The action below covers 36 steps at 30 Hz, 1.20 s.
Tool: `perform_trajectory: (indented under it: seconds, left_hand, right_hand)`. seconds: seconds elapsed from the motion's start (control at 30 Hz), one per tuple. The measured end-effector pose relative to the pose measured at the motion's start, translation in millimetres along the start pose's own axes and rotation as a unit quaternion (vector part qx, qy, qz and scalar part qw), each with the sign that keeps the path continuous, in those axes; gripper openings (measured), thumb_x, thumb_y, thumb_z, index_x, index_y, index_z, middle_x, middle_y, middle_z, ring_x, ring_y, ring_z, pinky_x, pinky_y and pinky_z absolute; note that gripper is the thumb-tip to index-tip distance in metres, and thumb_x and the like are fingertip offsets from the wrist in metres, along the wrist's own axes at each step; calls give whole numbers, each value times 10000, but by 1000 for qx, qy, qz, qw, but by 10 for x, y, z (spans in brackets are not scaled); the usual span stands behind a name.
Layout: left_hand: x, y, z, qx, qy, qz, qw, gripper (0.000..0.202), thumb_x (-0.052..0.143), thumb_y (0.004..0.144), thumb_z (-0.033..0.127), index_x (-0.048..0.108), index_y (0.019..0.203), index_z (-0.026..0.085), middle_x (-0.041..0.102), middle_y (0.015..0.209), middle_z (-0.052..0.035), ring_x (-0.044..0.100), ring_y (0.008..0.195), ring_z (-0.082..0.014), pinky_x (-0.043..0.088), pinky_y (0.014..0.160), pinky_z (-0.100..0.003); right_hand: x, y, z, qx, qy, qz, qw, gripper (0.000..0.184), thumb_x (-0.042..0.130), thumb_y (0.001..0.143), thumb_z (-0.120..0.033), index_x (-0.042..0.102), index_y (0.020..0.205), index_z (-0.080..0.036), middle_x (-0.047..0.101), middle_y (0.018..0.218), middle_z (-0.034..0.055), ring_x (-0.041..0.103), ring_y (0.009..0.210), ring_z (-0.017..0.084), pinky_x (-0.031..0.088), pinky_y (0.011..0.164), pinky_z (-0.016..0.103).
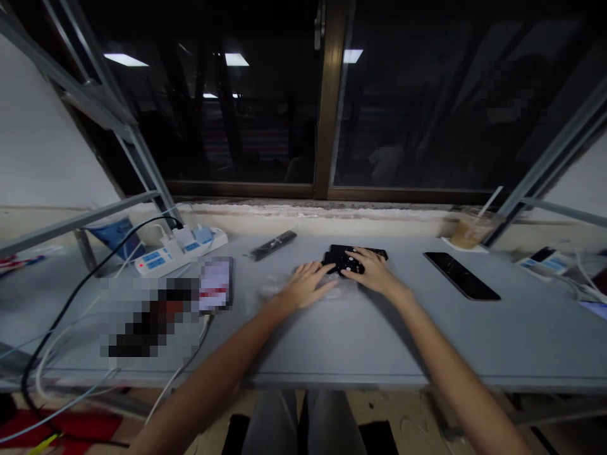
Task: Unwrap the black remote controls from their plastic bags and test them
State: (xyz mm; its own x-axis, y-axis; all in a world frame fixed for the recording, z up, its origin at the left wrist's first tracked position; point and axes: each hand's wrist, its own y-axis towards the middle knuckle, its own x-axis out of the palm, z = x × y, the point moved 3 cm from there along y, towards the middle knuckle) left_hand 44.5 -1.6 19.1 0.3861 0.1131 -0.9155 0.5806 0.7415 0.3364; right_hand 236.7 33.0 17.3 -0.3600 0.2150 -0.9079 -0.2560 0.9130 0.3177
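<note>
Both my hands reach to the middle of a grey table (360, 335). My left hand (309, 284) lies with fingers stretched forward, its tips touching the near left end of a black remote control (353, 254). Clear plastic wrap (272, 289) lies under and beside this hand. My right hand (370, 268) rests on top of the same remote, fingers curled over its buttons. The remote lies flat on the table, partly hidden by my right hand.
A second black remote (274, 245) lies further back left. A dark phone (461, 275) lies to the right, with an iced drink cup and straw (473, 229) behind it. A white power strip (180, 249) and cables sit at left, beside a phone (216, 283). A window is behind.
</note>
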Motion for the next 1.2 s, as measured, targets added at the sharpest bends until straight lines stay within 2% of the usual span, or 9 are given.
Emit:
perform_trajectory:
  seconds: [0.13,0.3,0.4,0.53,0.63,0.77,0.97,1.07,1.2]
  left_hand:
    - [-182,35,-257,-96,55,116,987,385,342,903,408,505,1183,200,559,1102,-91,474,1067,-247,340,937,-441]
    - [-355,-50,-751,-252,82,198,944,345,452,842,308,527,1150,173,565,1116,-149,489,1088,-306,373,907,-469]
    - [-340,-146,-941,-333,103,193,917,468,464,831,314,438,1271,157,488,1252,-194,379,1218,-360,353,928,-506]
    - [-247,-219,-1026,-399,135,92,902,580,425,860,336,265,1398,194,444,1307,-186,393,1215,-334,363,932,-454]
    - [-242,-236,-1020,-403,156,27,902,497,400,878,316,353,1363,216,490,1242,-165,453,1153,-291,381,914,-407]
    - [-337,-243,-973,-392,183,20,901,395,388,863,176,520,1231,231,519,1179,-142,484,1100,-270,392,884,-388]
    - [-428,-216,-845,-371,161,4,915,436,387,782,29,619,1083,243,564,1114,-101,519,1045,-227,387,859,-343]
    - [-415,-180,-808,-356,134,30,925,356,437,774,72,655,1001,239,580,1091,-83,520,1049,-224,367,893,-361]
    - [-365,-126,-821,-326,96,96,936,295,523,769,180,636,1040,211,577,1108,-84,508,1072,-229,354,926,-378]
  right_hand:
    - [101,-25,98,63,-23,-44,997,709,373,803,-637,333,1388,-240,270,1466,106,192,1352,297,141,1072,507]
    - [176,-31,258,110,-23,-79,990,737,279,804,-681,342,1386,-234,241,1476,110,164,1356,318,148,1067,527]
    - [194,-31,271,111,-29,-77,990,704,269,824,-657,340,1386,-240,242,1477,104,178,1354,313,152,1067,528]
    - [199,-25,276,120,-36,-98,987,666,257,852,-611,300,1402,-239,205,1488,103,149,1363,295,143,1062,544]
    - [193,-15,303,129,-33,-110,985,640,270,862,-583,270,1411,-255,184,1495,90,135,1367,287,146,1061,543]
    - [188,-4,340,142,-36,-97,984,600,262,885,-533,267,1413,-247,195,1492,94,140,1366,284,138,1063,542]
    - [180,0,344,141,-39,-64,987,536,240,916,-443,300,1402,-226,245,1476,97,152,1365,270,142,1066,531]
    - [183,0,354,141,-34,-57,988,537,268,911,-444,321,1393,-213,270,1466,102,165,1362,268,142,1068,525]
    - [188,6,375,133,-21,-32,990,541,298,899,-465,374,1367,-205,304,1448,122,206,1351,273,146,1060,543]
